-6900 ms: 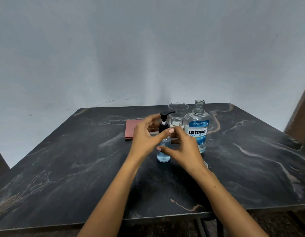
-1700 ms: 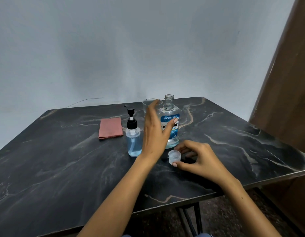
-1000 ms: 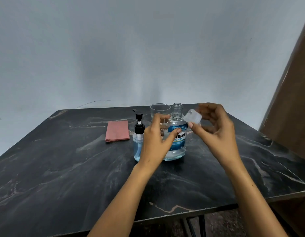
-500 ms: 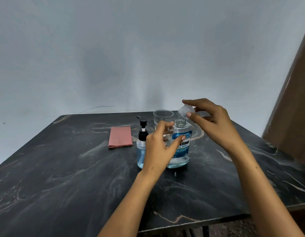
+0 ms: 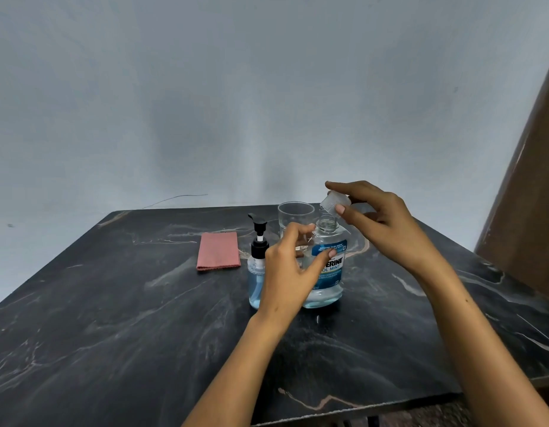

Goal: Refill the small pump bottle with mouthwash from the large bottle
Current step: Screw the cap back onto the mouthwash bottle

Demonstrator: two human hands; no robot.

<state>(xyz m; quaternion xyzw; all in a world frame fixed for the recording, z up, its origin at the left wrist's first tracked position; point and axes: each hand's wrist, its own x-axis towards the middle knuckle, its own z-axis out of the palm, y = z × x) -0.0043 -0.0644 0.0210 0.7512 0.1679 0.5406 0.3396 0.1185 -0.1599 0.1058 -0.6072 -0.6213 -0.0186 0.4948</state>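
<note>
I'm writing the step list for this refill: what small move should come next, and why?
Probably lower the cap onto the open neck of the large bottle. The right hand pinches it tilted just above the neck, the left hand steadies the bottle, and the pump bottle already wears its pump.

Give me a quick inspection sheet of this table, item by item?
Surface: dark marble-patterned table, dry as far as visible.
Job's things: large clear mouthwash bottle with blue label, neck open; small clear pump bottle with black pump, pump fitted, blue liquid inside; clear ribbed cap tilted above the neck.
Clutter: folded pink cloth; clear drinking glass.
Hands: left hand grips the large bottle; right hand pinches the cap.
Cables: thin wire at the far edge.
Surroundings: grey wall; brown wooden panel.
</note>
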